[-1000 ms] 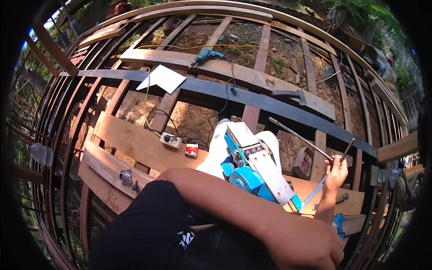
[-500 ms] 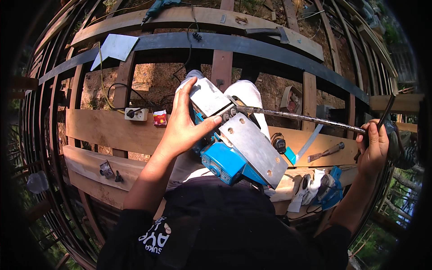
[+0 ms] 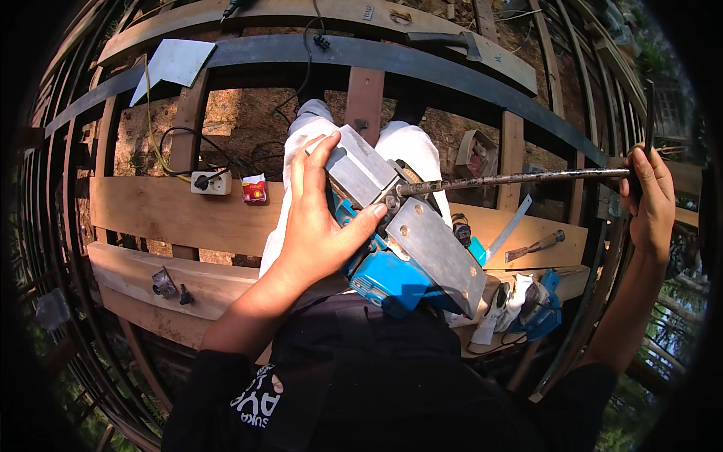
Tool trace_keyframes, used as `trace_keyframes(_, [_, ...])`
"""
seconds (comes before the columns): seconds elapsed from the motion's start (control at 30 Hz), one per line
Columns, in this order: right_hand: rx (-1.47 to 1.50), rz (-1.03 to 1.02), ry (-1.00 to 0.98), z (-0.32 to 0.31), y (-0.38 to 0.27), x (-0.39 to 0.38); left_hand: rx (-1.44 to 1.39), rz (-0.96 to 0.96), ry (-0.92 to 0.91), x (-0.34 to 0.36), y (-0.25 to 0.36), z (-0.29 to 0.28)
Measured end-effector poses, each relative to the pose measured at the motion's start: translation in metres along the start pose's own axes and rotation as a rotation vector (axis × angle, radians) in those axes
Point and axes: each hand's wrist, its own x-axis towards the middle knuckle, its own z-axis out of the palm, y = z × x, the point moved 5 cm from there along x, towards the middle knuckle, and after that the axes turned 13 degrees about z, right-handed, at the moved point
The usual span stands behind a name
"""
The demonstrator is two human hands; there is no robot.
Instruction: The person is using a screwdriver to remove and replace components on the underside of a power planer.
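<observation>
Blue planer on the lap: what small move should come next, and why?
I'd probably turn the metal rod slightly: its inner tip meets the planer between the metal plates, the right hand grips its outer end, and the left hand holds the planer.

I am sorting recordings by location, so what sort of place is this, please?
Probably an outdoor woodworking spot: a planer lies upturned under the left hand, a chisel rests on a plank, and sunlit ground shows between beams.
</observation>
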Motion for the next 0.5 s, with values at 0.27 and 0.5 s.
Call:
trace_keyframes(0.27, [-0.337, 0.140, -0.124, 0.029, -0.033, 0.037, 0.095, -0.009, -0.014, -0.003, 0.017, 0.003])
trace_keyframes(0.5, [-0.499, -0.328, -0.179, 0.054, -0.090, 0.059, 0.048, -0.027, -0.011, -0.003, 0.014, 0.007])
